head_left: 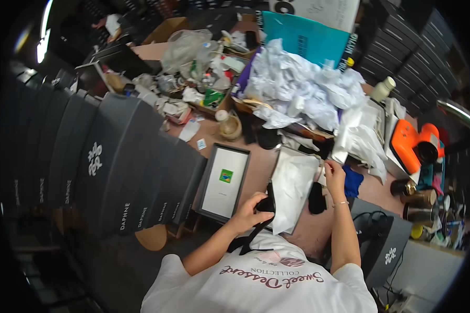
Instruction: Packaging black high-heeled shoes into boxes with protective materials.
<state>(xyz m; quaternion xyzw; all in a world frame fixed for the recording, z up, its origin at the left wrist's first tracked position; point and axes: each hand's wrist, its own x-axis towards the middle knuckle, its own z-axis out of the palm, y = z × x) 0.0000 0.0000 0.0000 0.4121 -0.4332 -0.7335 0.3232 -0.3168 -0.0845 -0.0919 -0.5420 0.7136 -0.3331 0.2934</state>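
An open shallow box point(283, 152) lined with white tissue paper point(292, 185) lies on the brown table in front of me. My left hand point(248, 213) is at the paper's left edge, closed on a black strap-like item point(267, 204) that hangs down toward my shirt. My right hand point(333, 176) pinches the paper at the box's upper right corner. A small black object point(316, 198) lies between my hands, just right of the box. A grey box lid point(223, 181), white inside with a small green and yellow sticker, lies to the left.
A row of dark grey boxes point(115, 161) lines the left side. Crumpled white paper point(303, 86) is heaped behind, before a teal board point(303, 36). An orange device point(410, 143), a blue cloth point(353, 180), metal cups point(418, 201) and a grey box with a cable point(384, 242) sit at the right.
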